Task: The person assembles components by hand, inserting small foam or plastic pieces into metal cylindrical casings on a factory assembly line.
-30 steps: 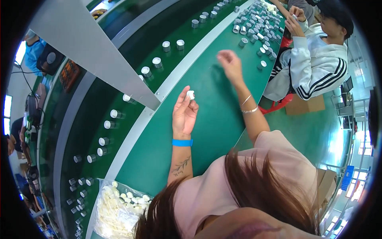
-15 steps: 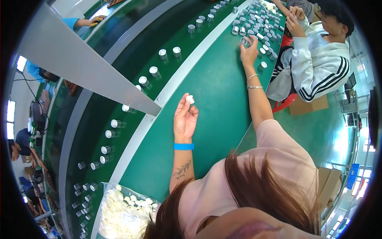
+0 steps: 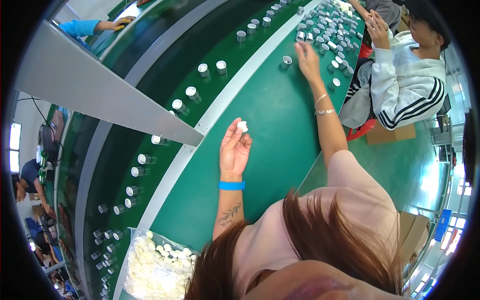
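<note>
My left hand (image 3: 235, 152) is closed in a pinch on a small white plastic cap (image 3: 242, 126), palm turned up over the green table. My right hand (image 3: 308, 62) reaches far forward with nothing visible in it, its fingers stretched out and slightly blurred. Just left of it, and apart from it, a short silver metal cup (image 3: 285, 62) stands upright on the table. Beyond the fingertips lies a crowd of similar silver cups (image 3: 327, 35), some upright and some tipped over.
A clear plastic bag of white caps (image 3: 160, 267) lies at the lower left. Left of the table's metal rail (image 3: 165, 190), a dark green belt carries spaced silver cups (image 3: 191, 92). A grey post (image 3: 115, 90) slants across. A co-worker (image 3: 407, 80) sits at the right.
My right hand has let go of a silver cup, which now stands farther left and nearer on the table. My left hand has barely moved, still pinching the cap.
</note>
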`<state>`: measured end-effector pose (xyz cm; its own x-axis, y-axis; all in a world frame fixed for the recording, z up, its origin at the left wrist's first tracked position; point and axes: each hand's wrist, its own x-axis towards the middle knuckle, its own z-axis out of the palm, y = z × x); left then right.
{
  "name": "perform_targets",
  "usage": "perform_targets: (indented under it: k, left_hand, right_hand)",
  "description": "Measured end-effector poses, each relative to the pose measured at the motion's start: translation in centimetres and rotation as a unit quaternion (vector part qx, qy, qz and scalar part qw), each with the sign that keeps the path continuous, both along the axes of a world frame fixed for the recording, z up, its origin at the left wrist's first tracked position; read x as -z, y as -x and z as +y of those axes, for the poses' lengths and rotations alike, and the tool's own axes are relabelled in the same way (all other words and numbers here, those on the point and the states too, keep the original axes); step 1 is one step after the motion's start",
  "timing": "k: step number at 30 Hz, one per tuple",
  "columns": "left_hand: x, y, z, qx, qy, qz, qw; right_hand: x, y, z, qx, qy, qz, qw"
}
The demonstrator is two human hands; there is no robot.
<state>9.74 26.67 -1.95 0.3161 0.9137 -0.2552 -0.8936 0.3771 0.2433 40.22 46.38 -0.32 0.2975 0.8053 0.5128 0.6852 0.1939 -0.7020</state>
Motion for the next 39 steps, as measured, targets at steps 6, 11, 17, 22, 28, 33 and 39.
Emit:
perform_targets:
  k: [6, 11, 17, 22, 28, 33, 39]
  left_hand:
    - [0.2, -0.5, 0.2, 0.004, 0.005, 0.004, 1.0]
    - [0.4, -0.8, 0.4, 0.016, 0.003, 0.007, 1.0]
    - [0.2, -0.5, 0.5, 0.008, 0.009, 0.012, 1.0]
    - [0.1, -0.8, 0.5, 0.007, 0.009, 0.009, 1.0]
    - [0.2, -1.2, 0.8, 0.021, 0.005, -0.002, 1.0]
    - [0.2, -0.7, 0.5, 0.014, 0.015, 0.0, 1.0]
    - [0.1, -0.6, 0.6, 0.013, 0.012, -0.01, 1.0]
  right_hand:
    - [-0.3, -6.3, 7.1, 0.148, 0.063, -0.34, 0.927]
    - [-1.4, -8.8, 8.9, 0.119, 0.13, -0.461, 0.87]
    - [-1.5, -6.5, 9.7, 0.042, 0.18, -0.446, 0.876]
    - [1.5, -8.2, 11.7, -0.003, 0.227, -0.361, 0.904]
    - [-0.6, -10.0, 12.0, 0.007, 0.226, -0.423, 0.877]
    - [-8.7, -4.7, 7.4, -0.132, 0.574, -0.277, 0.759]
    - [-8.8, -4.7, 5.8, -0.131, 0.596, -0.238, 0.756]
